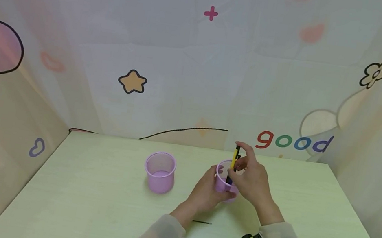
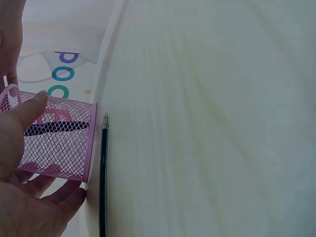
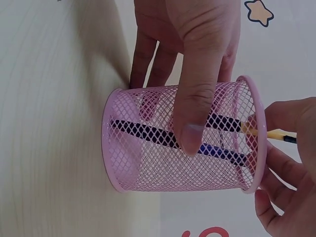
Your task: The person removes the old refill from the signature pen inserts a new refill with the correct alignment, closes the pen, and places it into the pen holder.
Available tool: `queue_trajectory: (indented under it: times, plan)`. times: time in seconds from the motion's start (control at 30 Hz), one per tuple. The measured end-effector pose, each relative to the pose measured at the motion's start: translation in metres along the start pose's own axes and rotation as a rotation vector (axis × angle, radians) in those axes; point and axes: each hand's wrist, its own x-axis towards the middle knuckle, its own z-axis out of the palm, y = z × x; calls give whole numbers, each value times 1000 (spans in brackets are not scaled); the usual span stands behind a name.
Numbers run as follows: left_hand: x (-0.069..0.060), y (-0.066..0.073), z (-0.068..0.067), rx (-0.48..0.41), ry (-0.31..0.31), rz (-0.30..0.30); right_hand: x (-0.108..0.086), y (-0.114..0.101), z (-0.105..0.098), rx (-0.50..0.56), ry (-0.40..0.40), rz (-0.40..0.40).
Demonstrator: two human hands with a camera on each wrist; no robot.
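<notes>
My left hand [image 1: 206,193] grips a pink mesh pen holder [image 3: 158,173], thumb and fingers around its wall. At the holder's mouth, my right hand [image 1: 253,182] pinches a yellow and black pen [image 1: 234,157], the forefinger at its top end. Its lower part is inside the holder, seen through the mesh. A second, dark pen [image 3: 143,131] leans inside the same holder, its lower end near the base. On the table, close to the left wrist, lies a thin dark pen refill [image 2: 103,173] with a metal tip.
Left of the hands stands another pink mesh holder [image 1: 160,180], upright with no pens visible in it. The pale table [image 1: 89,202] ends at a printed curtain [image 1: 171,50] behind, with more cloth at both sides.
</notes>
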Motion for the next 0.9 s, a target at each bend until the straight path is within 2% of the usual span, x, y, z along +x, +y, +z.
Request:
queue_trajectory:
  times: [0.37, 0.9]
  plan:
    - [-1, 3, -2, 10, -4, -7, -1, 3, 5, -80, 14, 31]
    - [-1, 2, -2, -14, -5, 4, -2, 7, 10, -167, 13, 30]
